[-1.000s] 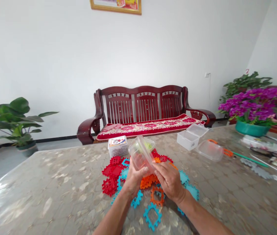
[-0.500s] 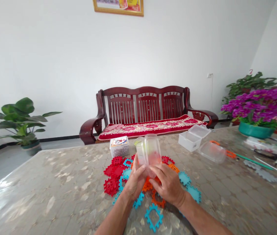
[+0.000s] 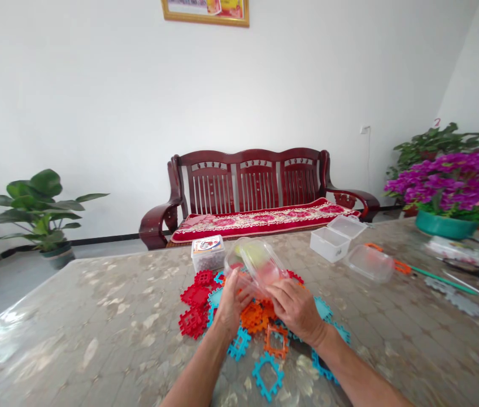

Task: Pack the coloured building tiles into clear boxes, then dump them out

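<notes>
My left hand [image 3: 231,302] grips a rounded clear plastic container [image 3: 233,258] from below on its left side. A second clear plastic piece [image 3: 261,261], overlapping the first at a tilt, is pinched at its lower right by my right hand [image 3: 299,310]. Whether this second piece is a lid or another container, I cannot tell. Colours of things behind show through both. Under and around my hands lie toothed interlocking plastic pieces: red ones [image 3: 195,297] to the left, orange ones [image 3: 258,316] in the middle, and a blue frame piece [image 3: 268,377] nearest me.
A lidded box [image 3: 208,254] with a printed label stands behind the red pieces. Further right are an open white box [image 3: 328,245], a clear plastic container [image 3: 370,264], a green stick [image 3: 443,280] and grey pieces [image 3: 455,297]. Purple flowers [image 3: 451,175] fill a teal pot at the right.
Both clear plastic pieces have gone from upright and side by side to lower and leaning, overlapping at an angle. My right hand has shifted slightly right; more orange pieces show between my hands.
</notes>
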Demonstrator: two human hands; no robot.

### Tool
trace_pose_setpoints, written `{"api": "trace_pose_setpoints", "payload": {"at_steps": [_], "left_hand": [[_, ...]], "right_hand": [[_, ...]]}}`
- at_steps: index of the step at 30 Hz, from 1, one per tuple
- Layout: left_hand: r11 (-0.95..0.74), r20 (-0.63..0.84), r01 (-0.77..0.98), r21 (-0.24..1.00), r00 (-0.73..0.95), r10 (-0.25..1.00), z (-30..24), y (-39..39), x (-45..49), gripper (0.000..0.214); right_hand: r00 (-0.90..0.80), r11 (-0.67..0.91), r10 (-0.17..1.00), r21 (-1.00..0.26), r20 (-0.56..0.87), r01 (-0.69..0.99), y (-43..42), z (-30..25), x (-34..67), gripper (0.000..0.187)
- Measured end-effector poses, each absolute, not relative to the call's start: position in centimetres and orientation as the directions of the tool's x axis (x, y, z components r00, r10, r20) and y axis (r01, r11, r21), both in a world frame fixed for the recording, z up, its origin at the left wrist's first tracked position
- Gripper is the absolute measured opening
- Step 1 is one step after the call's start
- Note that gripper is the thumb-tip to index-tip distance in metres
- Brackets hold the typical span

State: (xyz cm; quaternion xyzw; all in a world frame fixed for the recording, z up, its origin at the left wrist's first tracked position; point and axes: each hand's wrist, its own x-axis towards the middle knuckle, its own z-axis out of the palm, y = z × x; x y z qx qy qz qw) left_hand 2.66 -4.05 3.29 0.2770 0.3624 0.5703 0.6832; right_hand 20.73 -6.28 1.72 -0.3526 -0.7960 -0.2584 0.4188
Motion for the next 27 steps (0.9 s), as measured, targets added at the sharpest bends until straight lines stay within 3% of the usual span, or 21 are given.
{"api": "trace_pose_setpoints", "payload": {"at_steps": [3, 7, 9, 13, 17, 23, 27], "left_hand": [[0.131, -0.188, -0.545, 0.828, -0.05, 0.981, 3.2, -3.5, 2.4, 0.044], [-0.074, -0.06, -0.454, 0.888, -0.275, 0.96, 2.8, -2.9, 1.8, 0.069], [-0.187, 0.065, -0.334, 0.924, -0.346, 0.936, 2.8, -2.8, 1.4, 0.063], [-0.304, 0.252, -0.113, 0.946, -0.335, 0.908, 3.0, -2.5, 0.6, 0.042], [-0.245, 0.215, -0.038, 0.969, -0.367, 0.905, 3.0, -2.0, -0.4, 0.039], [-0.184, 0.111, -0.181, 0.966, -0.355, 0.928, 2.3, -1.1, -1.0, 0.042], [-0.159, 0.089, -0.174, 0.972, -0.354, 0.931, 1.9, -1.0, -0.9, 0.041]], "right_hand": [[-0.407, 0.646, 0.339, 0.106, 0.848, 0.756, -6.2, 1.6, 20.7, 0.037], [-0.455, 0.723, 0.389, 0.04, 0.801, 0.689, -6.5, 1.6, 20.4, 0.032], [-0.473, 0.753, 0.415, -0.001, 0.777, 0.658, -6.7, 1.8, 20.1, 0.029], [-0.475, 0.768, 0.45, -0.057, 0.757, 0.638, -7.1, 2.1, 20.0, 0.027], [-0.485, 0.787, 0.473, -0.104, 0.736, 0.608, -7.1, 2.3, 20.3, 0.026], [-0.505, 0.819, 0.476, -0.153, 0.72, 0.554, -6.8, 2.2, 20.3, 0.027], [-0.439, 0.802, 0.543, -0.288, 0.716, 0.523, -6.9, 2.2, 20.4, 0.023]]}}
